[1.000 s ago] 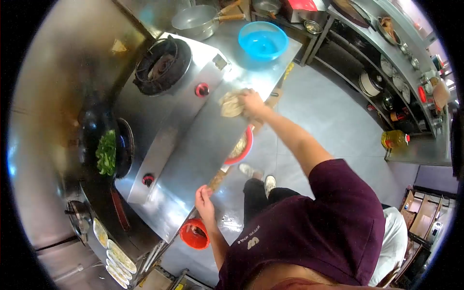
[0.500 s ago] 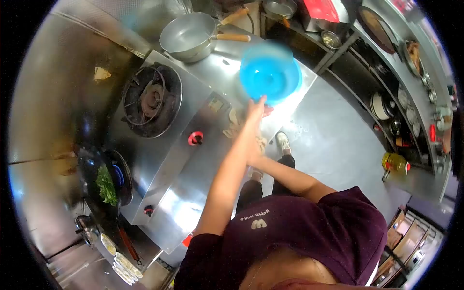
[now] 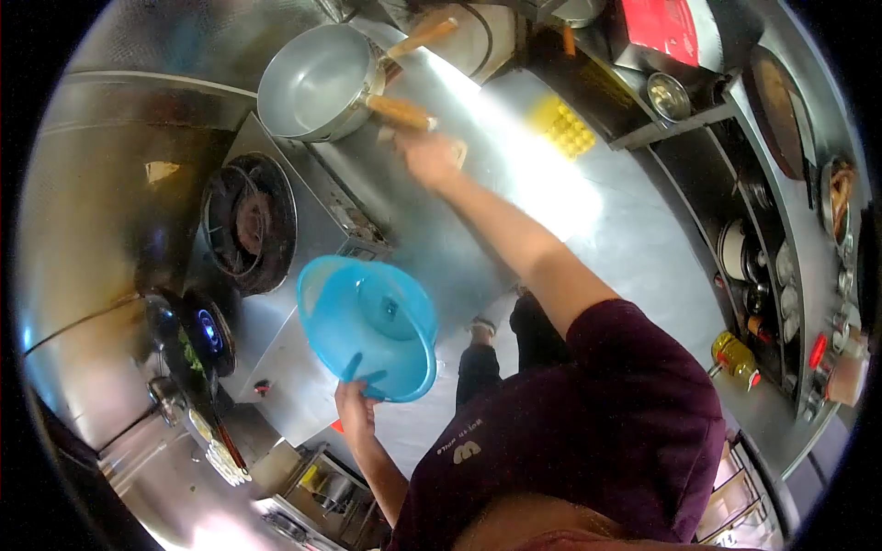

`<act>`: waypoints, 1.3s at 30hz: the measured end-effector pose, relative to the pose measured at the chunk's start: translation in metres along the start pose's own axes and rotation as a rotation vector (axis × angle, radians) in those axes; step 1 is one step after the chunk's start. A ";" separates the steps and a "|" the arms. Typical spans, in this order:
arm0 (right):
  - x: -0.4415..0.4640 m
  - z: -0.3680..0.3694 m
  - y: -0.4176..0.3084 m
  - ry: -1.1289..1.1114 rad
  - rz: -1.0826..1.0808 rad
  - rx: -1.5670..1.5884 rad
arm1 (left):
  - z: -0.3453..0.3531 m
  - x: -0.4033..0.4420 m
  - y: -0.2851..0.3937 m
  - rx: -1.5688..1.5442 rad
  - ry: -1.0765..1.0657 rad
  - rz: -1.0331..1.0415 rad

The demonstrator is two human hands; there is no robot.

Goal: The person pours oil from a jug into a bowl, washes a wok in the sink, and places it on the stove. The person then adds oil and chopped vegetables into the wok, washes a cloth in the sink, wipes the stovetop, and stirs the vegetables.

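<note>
A light blue plastic basin [image 3: 415,321] is tilted above the stove's front edge, its opening facing me. My left hand [image 3: 356,410] is closed on its near rim. My right hand [image 3: 430,156] is stretched out to the steel counter [image 3: 459,209], close beside the wooden handle [image 3: 401,112] of a metal pan [image 3: 317,81]. A pale cloth [image 3: 459,152] shows at the edges of that hand, pressed to the counter; the fingers are partly blurred.
A wok [image 3: 175,344] with green leaves sits by a lit blue flame [image 3: 209,331] at left. Behind it is an unlit burner [image 3: 253,220]. Shelves with pots line the right, with an oil bottle [image 3: 735,360] near them. A yellow tray [image 3: 562,127] lies past the counter edge.
The basin has come from the counter's far end toward me and left, now in my left hand. My right hand has moved up beside the pan handle with the cloth. The view has shifted.
</note>
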State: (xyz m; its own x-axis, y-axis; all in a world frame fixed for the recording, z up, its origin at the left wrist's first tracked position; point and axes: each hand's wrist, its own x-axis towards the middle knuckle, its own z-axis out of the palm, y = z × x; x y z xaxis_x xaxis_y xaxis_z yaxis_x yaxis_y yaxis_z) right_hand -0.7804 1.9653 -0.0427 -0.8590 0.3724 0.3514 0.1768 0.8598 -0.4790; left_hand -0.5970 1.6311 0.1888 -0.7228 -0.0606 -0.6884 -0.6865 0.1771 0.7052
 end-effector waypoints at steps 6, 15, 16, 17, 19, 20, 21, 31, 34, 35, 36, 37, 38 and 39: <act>-0.020 -0.108 0.051 -0.045 0.303 -0.270 | 0.019 -0.012 -0.023 0.007 -0.076 0.013; -0.210 -0.191 0.023 -0.243 -0.060 -0.319 | 0.139 0.100 -0.022 -0.073 -0.366 0.132; -0.214 -0.180 0.013 -0.255 -0.165 -0.250 | 0.148 0.106 -0.015 -0.057 -0.368 0.167; -0.215 -0.170 0.006 -0.234 -0.341 -0.182 | 0.162 0.134 -0.028 -0.112 -0.416 0.206; -0.192 -0.174 -0.030 -0.382 -0.483 -0.076 | 0.183 0.181 -0.053 -0.186 -0.583 0.374; -0.181 -0.166 -0.037 -0.484 -0.546 -0.042 | 0.180 0.180 -0.051 -0.241 -0.631 0.364; -0.176 -0.153 -0.037 -0.464 -0.633 -0.035 | 0.176 0.177 -0.047 -0.296 -0.680 0.350; -0.210 -0.188 -0.158 -0.476 -0.455 -0.210 | -0.102 0.055 -0.181 0.342 0.033 0.598; -0.260 -0.189 -0.173 -1.132 0.192 0.681 | -0.228 0.050 -0.324 0.069 0.056 0.274; -0.276 -0.185 -0.182 -1.385 0.565 0.860 | -0.258 0.018 -0.343 0.148 0.287 0.049; -0.292 -0.173 -0.193 -1.539 0.655 0.831 | -0.286 -0.018 -0.358 -0.082 0.477 -0.159; -0.309 -0.154 -0.207 -1.663 0.643 0.747 | -0.314 -0.029 -0.404 0.061 0.593 -0.225; -0.324 -0.136 -0.216 -1.761 0.600 0.663 | -0.337 -0.055 -0.427 0.061 0.610 -0.381; -0.335 -0.113 -0.227 -1.800 0.465 0.560 | -0.348 -0.069 -0.466 0.074 0.731 -0.413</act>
State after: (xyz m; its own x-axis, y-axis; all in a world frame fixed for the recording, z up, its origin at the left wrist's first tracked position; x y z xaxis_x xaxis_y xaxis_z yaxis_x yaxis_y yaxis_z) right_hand -0.4785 1.6846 0.0393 -0.2719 -0.5487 -0.7906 0.6636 0.4880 -0.5670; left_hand -0.2546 1.2109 -0.0336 -0.3018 -0.7508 -0.5875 -0.9183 0.0632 0.3909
